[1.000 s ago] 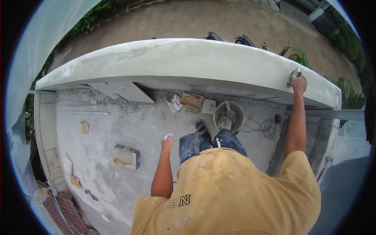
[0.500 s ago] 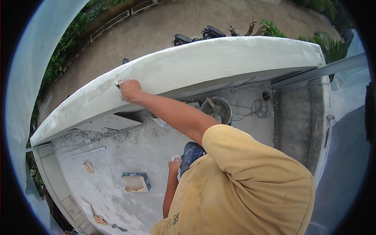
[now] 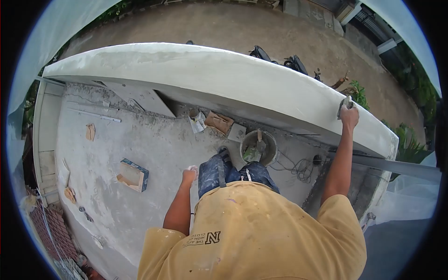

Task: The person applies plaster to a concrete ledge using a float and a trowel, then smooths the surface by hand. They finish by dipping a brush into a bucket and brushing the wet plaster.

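Note:
My right hand [image 3: 349, 117] is closed around the handle of a trowel [image 3: 342, 108], its dark blade partly visible against the wall. That hand is at the right part of the smooth, pale parapet wall [image 3: 224, 70], close to its top edge. Lower down, my left hand [image 3: 189, 175] is closed beside my left thigh, with a small white thing [image 3: 192, 168] showing at its fingers; I cannot make out what it is. A bucket [image 3: 275, 151] stands on the floor in front of my legs, with a tool inside it.
Cables [image 3: 305, 170] lie coiled right of the bucket, near a grey pipe [image 3: 396, 169]. Brown paper [image 3: 218, 122] and boards are along the wall's foot. An open blue box [image 3: 144, 179] is on the floor to the left. Motorbikes [image 3: 295, 64] stand on the ground beyond the wall.
My right hand has gone from the left part of the wall to its right end, still holding the trowel. My view has turned to the right. My left hand remains low at my side.

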